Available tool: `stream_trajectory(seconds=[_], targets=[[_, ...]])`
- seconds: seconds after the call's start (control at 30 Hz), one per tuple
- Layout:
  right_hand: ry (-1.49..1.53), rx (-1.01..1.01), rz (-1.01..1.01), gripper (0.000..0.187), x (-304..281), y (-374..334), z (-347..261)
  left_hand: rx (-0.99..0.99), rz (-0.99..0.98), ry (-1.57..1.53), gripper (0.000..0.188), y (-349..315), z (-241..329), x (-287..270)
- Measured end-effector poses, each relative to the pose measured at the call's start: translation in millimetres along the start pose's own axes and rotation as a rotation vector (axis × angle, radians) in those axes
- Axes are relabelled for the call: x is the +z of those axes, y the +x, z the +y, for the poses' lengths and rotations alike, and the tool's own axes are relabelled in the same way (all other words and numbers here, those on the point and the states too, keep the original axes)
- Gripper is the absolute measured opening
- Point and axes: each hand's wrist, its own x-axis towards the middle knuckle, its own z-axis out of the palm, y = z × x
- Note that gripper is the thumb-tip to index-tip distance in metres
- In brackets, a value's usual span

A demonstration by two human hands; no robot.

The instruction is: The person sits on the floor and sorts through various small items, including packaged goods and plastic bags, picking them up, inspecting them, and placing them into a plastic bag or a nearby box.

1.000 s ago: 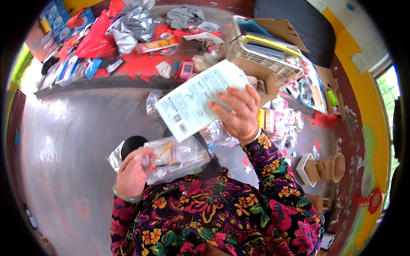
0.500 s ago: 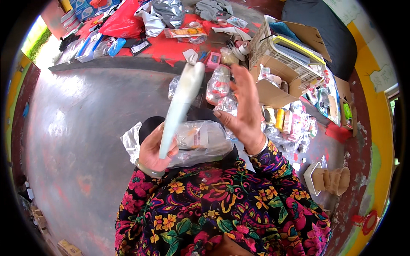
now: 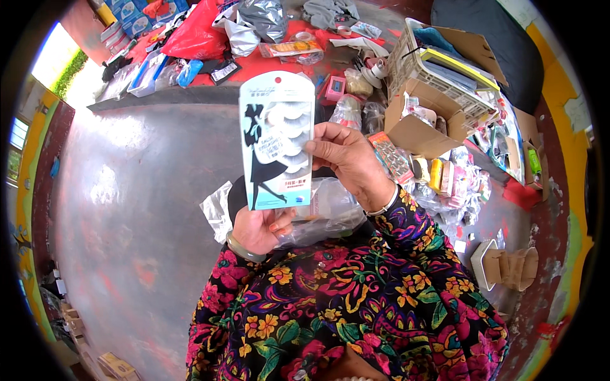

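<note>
A pale blue and white pack of false eyelashes (image 3: 277,143) stands upright before me, its front facing me. Several lash strips show in its clear window, beside a black figure of a woman. My left hand (image 3: 255,230) grips the pack's lower edge, fingers partly behind it. The thumb and fingers of my right hand (image 3: 356,166) pinch its right edge. Below the pack, a clear plastic bag (image 3: 340,198) rests on my lap; the hands and the pack hide part of it, and I cannot make out all its contents.
A beige plastic crate (image 3: 399,60) and an open cardboard box (image 3: 416,141) stand at the right, with bagged goods (image 3: 454,197) piled before them. Along the back, a low red ledge (image 3: 248,74) bears a red bag (image 3: 200,32) and other packages. Grey floor (image 3: 146,209) stretches to the left.
The eyelash pack has turned from nearly edge-on to facing me and is more upright. My right hand, raised and apart from it before, has come down and taken its right edge.
</note>
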Motion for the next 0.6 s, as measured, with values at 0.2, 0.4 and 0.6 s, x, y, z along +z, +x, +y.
stream_trajectory(seconds=[0.2, 0.4, 0.6], targets=[[0.04, -0.02, 0.139, 0.01, -5, -2, -3, 0.201, 0.169, 0.099, 0.036, -3, 5, 17], [0.054, 0.002, 0.14, 0.011, -12, -5, 3, 0.378, 0.111, 0.13, 0.03, -6, 0, 13], [0.064, 0.01, 0.133, 0.013, -18, -6, 7, 0.414, 0.125, 0.152, 0.017, -7, -4, 9]])
